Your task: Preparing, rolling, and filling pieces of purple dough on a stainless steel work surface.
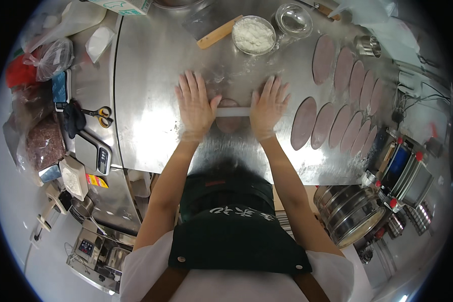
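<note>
A pale rolling pin (232,111) lies crosswise on the steel table in front of me. Under it is a thin, oval, purplish-pink piece of dough (229,125), which shows on both sides of the pin. My left hand (195,109) rests flat over the pin's left end, fingers stretched forward and thumb apart. Over the right end my right hand (267,109) lies the same way, palm down with fingers spread. Both palms hide the pin's ends. To the right, several rolled-out dough ovals (304,123) lie in two rows.
Beyond my hands are a bowl of white flour (254,35), a wooden-handled scraper (219,32) and a clear bowl (294,21). Metal ring cutters (368,46) stand far right. Scissors (101,116) and a digital scale (93,152) lie left. Stacked steel sieves (350,214) are lower right.
</note>
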Tool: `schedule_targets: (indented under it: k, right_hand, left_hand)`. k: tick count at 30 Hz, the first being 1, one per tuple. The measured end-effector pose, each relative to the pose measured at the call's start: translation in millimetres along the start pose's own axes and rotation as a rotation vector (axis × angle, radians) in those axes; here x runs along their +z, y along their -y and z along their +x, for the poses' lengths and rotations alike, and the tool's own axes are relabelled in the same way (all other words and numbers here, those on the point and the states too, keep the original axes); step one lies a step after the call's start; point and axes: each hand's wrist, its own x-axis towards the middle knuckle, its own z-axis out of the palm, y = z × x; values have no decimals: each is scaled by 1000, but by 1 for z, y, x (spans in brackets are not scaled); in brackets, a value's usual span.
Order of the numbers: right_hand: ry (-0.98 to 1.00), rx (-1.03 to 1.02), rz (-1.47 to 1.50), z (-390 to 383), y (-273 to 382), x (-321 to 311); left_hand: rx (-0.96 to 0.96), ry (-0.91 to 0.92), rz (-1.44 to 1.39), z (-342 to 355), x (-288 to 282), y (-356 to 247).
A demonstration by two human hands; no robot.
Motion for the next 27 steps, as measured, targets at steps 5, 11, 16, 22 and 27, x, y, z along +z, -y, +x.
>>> schedule_targets:
  k: [5,11,16,22,27]
  right_hand:
    - [-126,70,4,52,5,13]
    - [-13,9,122,4,1,2]
    - [74,-94,97,-77,-18,-5]
    - [-8,-157,90,-19,-19,-6]
    - [-37,-165,102,-33,-18,0]
  left_hand:
    - [17,-71,20,64,6,2]
    - [-21,-63,-17,12,4,2]
    - [5,89,-45,-69,2,-4]
    - [-12,33,113,-24,-6,-2]
    - [44,92,80,-26,0,0]
